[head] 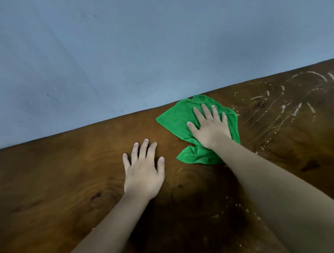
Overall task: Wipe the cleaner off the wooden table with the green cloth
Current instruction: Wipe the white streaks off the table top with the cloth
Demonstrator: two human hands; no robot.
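A crumpled green cloth lies on the dark wooden table, close to its far edge. My right hand presses flat on the cloth with fingers spread. My left hand rests flat on the bare wood to the left of the cloth, fingers apart, holding nothing. White streaks and dotted lines of cleaner cover the wood to the right of the cloth. A few specks of cleaner show near my right forearm.
A plain blue-grey wall stands right behind the table's far edge, which runs diagonally from lower left to upper right. The wood left of my hands is bare.
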